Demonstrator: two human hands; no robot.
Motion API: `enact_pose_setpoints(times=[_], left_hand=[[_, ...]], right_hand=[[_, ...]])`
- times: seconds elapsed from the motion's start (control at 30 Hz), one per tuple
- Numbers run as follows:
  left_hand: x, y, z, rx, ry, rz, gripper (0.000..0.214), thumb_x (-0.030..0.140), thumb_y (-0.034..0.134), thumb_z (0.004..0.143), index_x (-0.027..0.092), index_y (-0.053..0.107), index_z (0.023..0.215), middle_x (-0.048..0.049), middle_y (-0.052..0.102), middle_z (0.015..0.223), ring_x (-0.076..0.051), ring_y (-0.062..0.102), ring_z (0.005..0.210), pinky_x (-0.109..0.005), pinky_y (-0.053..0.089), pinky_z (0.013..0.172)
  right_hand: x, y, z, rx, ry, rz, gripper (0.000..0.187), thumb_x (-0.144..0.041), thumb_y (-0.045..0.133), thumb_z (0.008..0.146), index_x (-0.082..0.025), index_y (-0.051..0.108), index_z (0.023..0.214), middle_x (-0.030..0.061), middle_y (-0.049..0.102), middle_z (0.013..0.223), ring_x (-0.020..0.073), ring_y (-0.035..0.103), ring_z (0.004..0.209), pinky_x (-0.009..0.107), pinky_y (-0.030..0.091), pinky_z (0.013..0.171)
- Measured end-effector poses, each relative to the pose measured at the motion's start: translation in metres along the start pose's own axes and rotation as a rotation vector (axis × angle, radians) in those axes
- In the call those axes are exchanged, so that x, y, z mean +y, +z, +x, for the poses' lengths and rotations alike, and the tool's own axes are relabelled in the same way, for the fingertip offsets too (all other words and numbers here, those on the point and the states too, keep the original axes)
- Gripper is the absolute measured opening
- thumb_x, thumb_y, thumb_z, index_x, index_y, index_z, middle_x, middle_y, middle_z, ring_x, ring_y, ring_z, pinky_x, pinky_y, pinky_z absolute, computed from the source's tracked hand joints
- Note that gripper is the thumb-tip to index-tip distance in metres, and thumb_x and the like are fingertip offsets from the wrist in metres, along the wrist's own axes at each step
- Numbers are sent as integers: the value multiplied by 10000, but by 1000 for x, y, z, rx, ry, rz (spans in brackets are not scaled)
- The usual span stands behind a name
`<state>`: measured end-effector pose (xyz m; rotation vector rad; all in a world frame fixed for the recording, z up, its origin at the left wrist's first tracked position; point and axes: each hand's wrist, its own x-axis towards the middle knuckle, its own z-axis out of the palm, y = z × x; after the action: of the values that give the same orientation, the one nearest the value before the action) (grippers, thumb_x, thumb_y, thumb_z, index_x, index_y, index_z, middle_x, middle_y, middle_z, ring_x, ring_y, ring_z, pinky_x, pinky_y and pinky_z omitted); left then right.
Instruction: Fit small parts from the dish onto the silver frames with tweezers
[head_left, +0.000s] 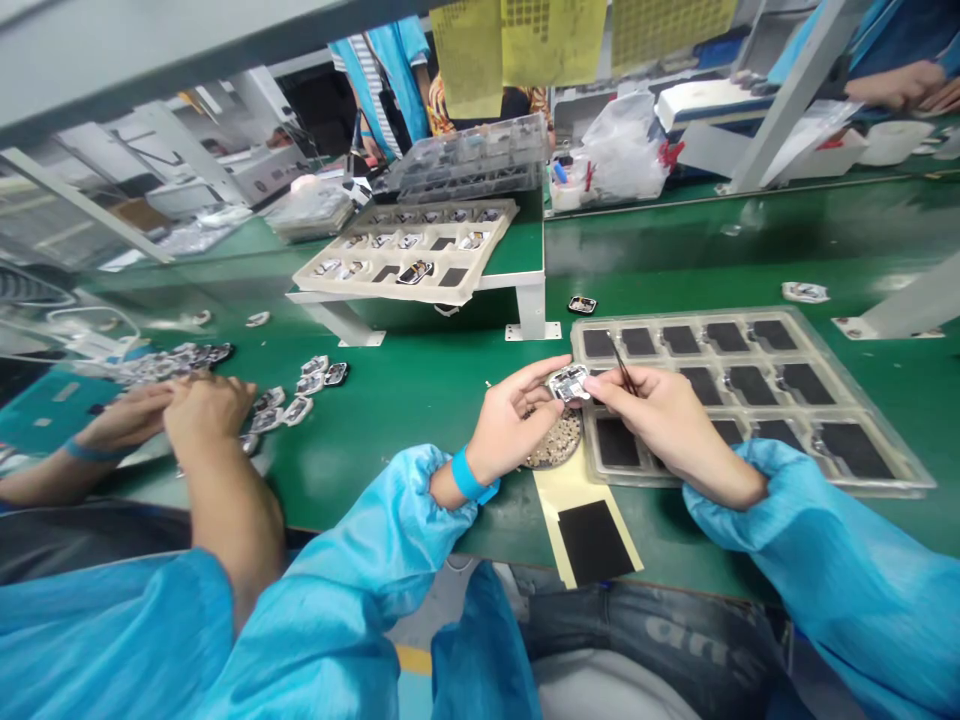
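The left hand [517,412] grips a small silvery part [568,383] between thumb and curled fingers, and the right hand [667,415] meets its right end with thumb and forefinger while also holding slim dark tweezers [619,362]. The part is up in the hands, just off the left edge of the clear tray [851,388], near its far left corner. Its long axis runs roughly left to right, the right end a little farther from the person, and its detailed face is turned up; which end is its top cannot be told. The tweezers slant away and leftward, tips over the tray's far left pocket. Below the left hand lies a speckled round disc [556,442], and nearer, at the near edge of the green workbench [420,385], yellow paper [551,510] carries a black square [596,540]. One loose part [583,304] sits just beyond the tray's far left corner, its long side crosswise; another piece [805,292] lies beyond the far right corner. To the left, a co-worker's hands [206,405] are close together beside scattered parts [298,410].
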<state>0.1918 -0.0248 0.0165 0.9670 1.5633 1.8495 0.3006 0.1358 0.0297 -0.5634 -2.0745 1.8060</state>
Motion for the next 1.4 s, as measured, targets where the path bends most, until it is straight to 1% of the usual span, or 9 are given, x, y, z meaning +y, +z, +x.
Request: enact_pose_setpoints(times=[0.3,0.47,0.57,0.7,0.83,0.93,1.1,1.27,1.4], left_hand=[[-9,1,-1,87,69,228,532,353,755,862,222,622,1360,-97,699,1251,-227,713,1009,-363,605,902],[-4,-3,-3,140,303,559,434,317,731,886,252,679,1312,-80,709,1244,-193,703,923,-343,597,884],[-1,-5,-3,138,329,600,431,315,729,888,257,680,1312,-76,718,1228,-180,700,885,-328,602,853],[0,-4,-2,146,210,520,450,349,772,849,264,699,1285,-57,750,1132,-176,707,831,-333,615,842],[-2,-1,-1,107,-17,157,536,359,820,800,197,687,1294,-95,746,1148,-227,742,927,-387,619,926],[-1,1,0,70,-112,-71,573,328,861,755,161,684,1273,-122,746,1141,-234,757,885,-396,633,905],[1,1,2,41,-131,-181,505,274,877,736,155,716,1200,-121,750,1121,-211,754,839,-357,642,858],[2,-1,2,1,-117,-161,451,273,858,763,166,727,1181,-123,720,1180,-201,746,840,-328,637,830],[-2,-2,0,-4,-96,-86,497,293,819,811,185,675,1274,-115,723,1169,-180,738,829,-310,628,831]], right_hand=[[4,7,2,26,-37,64,345,-514,777,773,-173,732,792,37,737,794,162,631,698,306,491,677],[3,8,2,12,-25,105,343,-516,784,767,-177,733,771,27,732,774,155,634,694,302,497,686],[3,7,2,13,-17,112,340,-508,798,757,-175,731,761,26,728,765,154,622,686,306,494,689],[5,7,1,4,-42,88,309,-473,805,762,-175,727,775,26,727,777,153,618,690,305,493,689],[10,9,2,58,-123,33,337,-441,825,752,-178,696,918,23,714,826,151,625,710,292,486,659],[14,10,3,32,-168,89,393,-417,834,749,-185,660,1013,37,715,905,175,665,819,305,520,725],[15,11,4,-2,-191,121,350,-365,825,767,-181,677,1026,35,719,908,178,678,839,311,539,766],[10,7,4,-135,-237,26,214,-360,743,850,-194,725,984,31,748,957,186,683,887,322,533,816],[8,6,3,-90,-244,-27,206,-361,725,856,-187,731,966,29,749,920,192,672,839,325,522,769]])
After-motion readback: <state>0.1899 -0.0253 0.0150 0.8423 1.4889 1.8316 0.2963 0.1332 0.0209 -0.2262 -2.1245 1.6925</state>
